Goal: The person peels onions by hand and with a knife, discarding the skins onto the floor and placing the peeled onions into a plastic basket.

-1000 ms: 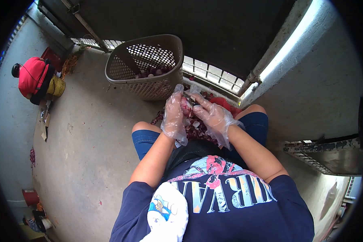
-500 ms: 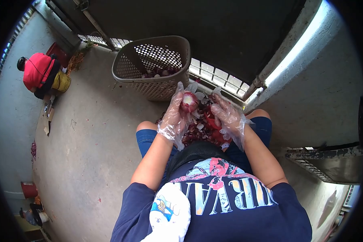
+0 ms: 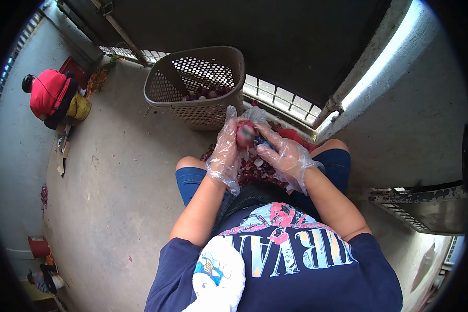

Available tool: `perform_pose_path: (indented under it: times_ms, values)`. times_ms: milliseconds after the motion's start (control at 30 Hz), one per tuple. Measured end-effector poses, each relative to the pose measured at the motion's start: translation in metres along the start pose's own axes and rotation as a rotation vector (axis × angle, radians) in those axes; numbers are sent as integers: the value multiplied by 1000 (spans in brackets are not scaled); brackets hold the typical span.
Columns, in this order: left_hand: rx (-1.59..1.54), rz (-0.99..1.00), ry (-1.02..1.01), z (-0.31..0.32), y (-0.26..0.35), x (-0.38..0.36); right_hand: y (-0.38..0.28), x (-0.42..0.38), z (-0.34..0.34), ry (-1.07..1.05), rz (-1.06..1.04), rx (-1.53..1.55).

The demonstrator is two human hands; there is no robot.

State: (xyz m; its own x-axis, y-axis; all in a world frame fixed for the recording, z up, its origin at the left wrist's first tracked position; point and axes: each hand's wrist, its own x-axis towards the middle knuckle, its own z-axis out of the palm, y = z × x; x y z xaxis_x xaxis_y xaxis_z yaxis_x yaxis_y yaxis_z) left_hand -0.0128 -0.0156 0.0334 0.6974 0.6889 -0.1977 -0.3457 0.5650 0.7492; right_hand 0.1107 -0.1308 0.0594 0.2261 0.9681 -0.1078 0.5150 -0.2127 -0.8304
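A red onion [image 3: 246, 134] with a pale and dark patch facing up is held in my left hand [image 3: 225, 151], which wears a clear plastic glove. Close against the onion's right side is my right hand [image 3: 284, 155], gloved too, its fingers bent round something blue and dark that I cannot make out clearly. Under both hands, dark red onion skins [image 3: 256, 169] lie heaped between my knees. Part of a red object [image 3: 296, 137] shows behind my right hand.
Ahead stands a brown perforated basket [image 3: 195, 106] with onions inside. At the far left a person in red [image 3: 49, 93] bends beside a yellow container [image 3: 79, 106]. A red bucket [image 3: 38, 246] and another person [image 3: 46, 278] are at the lower left.
My right hand has moved left, up to the onion. The onion has turned and shows a darker patch. More of the red object shows at the right.
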Motion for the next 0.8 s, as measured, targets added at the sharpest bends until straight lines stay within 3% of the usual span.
perform_pose_path:
  times_ms: [233, 433, 500, 567, 733, 800]
  values:
    - [54, -34, -39, -6, -1, -2, -12, -3, -11, -65, 48, -8]
    - [84, -69, -27, 6, 3, -10, 0, 0, -9, -72, -35, 74]
    - [91, -72, -50, 3, 3, -10, -5, -4, -13, -110, 71, 21]
    - [53, -181, -78, -2, 2, -7, -6, -8, -12, -103, 38, -6]
    - [65, -169, -51, -6, -3, -6, -4, -8, -13, -132, 115, -64]
    - [92, -169, -33, -14, -5, -5, -1, -9, -11, -127, 66, 54]
